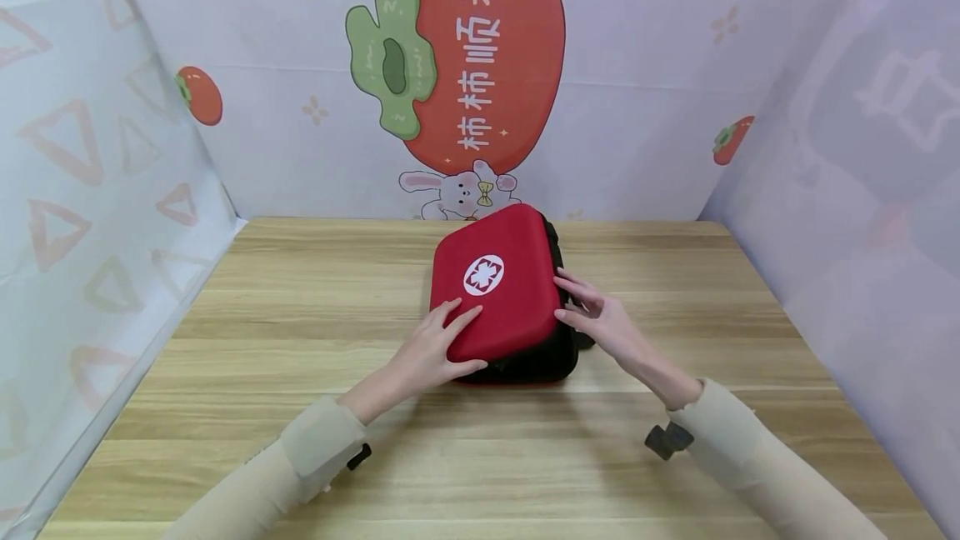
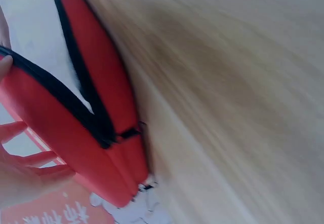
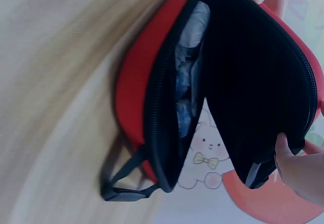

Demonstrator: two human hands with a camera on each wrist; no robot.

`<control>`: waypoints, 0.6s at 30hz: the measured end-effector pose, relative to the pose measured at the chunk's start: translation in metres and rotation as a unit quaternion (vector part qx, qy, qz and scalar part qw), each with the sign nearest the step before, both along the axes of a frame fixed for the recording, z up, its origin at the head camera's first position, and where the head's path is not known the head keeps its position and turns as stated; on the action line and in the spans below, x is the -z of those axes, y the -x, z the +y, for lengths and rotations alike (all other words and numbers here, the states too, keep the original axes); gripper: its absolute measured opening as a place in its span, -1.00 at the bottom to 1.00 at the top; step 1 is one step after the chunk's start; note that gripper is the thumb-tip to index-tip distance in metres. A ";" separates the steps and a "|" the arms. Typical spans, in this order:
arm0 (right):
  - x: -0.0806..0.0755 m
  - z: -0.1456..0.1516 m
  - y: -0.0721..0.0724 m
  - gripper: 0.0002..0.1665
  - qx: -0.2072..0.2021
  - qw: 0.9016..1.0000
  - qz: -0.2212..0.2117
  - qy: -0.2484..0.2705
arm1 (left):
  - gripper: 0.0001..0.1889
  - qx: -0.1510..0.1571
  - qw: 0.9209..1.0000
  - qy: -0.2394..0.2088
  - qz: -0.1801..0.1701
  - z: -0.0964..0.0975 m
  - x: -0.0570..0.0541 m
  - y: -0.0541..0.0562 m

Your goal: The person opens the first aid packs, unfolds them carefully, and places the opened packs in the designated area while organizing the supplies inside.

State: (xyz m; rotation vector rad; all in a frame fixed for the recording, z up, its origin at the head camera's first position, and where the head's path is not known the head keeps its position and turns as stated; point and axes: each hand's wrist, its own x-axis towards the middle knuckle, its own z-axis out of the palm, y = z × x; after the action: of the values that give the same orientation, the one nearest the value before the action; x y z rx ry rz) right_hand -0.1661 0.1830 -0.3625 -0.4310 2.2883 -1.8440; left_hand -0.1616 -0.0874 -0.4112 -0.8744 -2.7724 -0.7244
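A red first-aid case (image 1: pixel 517 298) with a white oval emblem lies on the wooden table, its lid partly raised. My left hand (image 1: pixel 431 348) holds the lid at its front left, fingers spread over the outside and thumb at the edge. At the lid's right edge is my right hand (image 1: pixel 603 323); its thumb presses the black inside in the right wrist view and its fingers lie outside. Between lid and base, clear plastic-wrapped items (image 3: pixel 185 82) show inside. In the left wrist view the lid (image 2: pixel 55 117) stands apart from the red base (image 2: pixel 104 57).
A black carrying strap (image 3: pixel 124 188) hangs from the case onto the wooden table (image 1: pixel 315 315). Behind the table stands a white backdrop (image 1: pixel 637 140) printed with persimmons and a rabbit. Patterned sheets (image 1: pixel 90 190) border both sides.
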 end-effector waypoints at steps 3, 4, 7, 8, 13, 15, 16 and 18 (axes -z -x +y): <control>-0.004 -0.001 0.002 -0.35 -0.006 1.000 -0.001 -0.003 | -0.26 0.018 0.998 -0.001 0.052 0.007 -0.005 -0.003; -0.006 -0.002 0.002 -0.35 -0.008 1.000 0.000 -0.004 | -0.27 0.023 0.997 -0.002 0.070 0.009 -0.007 -0.004; -0.010 -0.006 0.004 -0.37 -0.012 1.000 0.004 -0.004 | -0.28 0.038 0.993 -0.015 0.115 0.017 -0.013 -0.006; -0.012 -0.007 0.004 -0.38 -0.015 1.000 0.010 -0.003 | -0.28 0.042 0.991 -0.021 0.129 0.019 -0.015 -0.006; -0.018 -0.013 0.008 -0.41 -0.030 0.999 0.045 0.001 | -0.29 0.060 0.974 -0.040 0.214 0.032 -0.027 -0.007; -0.020 -0.015 0.009 -0.43 -0.033 0.998 0.056 -0.003 | -0.30 0.060 0.965 -0.041 0.252 0.038 -0.031 -0.007; -0.021 -0.015 0.010 -0.43 -0.033 0.998 0.060 -0.007 | -0.30 0.059 0.960 -0.039 0.270 0.040 -0.032 -0.006; -0.023 -0.017 0.011 -0.44 -0.034 0.997 0.062 -0.015 | -0.32 0.050 0.951 -0.033 0.303 0.045 -0.036 -0.006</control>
State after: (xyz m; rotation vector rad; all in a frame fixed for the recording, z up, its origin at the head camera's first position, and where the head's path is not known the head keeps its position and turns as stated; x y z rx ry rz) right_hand -0.1770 0.1665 -0.3396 -0.6268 2.3445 -1.7966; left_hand -0.1559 -0.0425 -0.3751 -1.0205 -2.1628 -0.4554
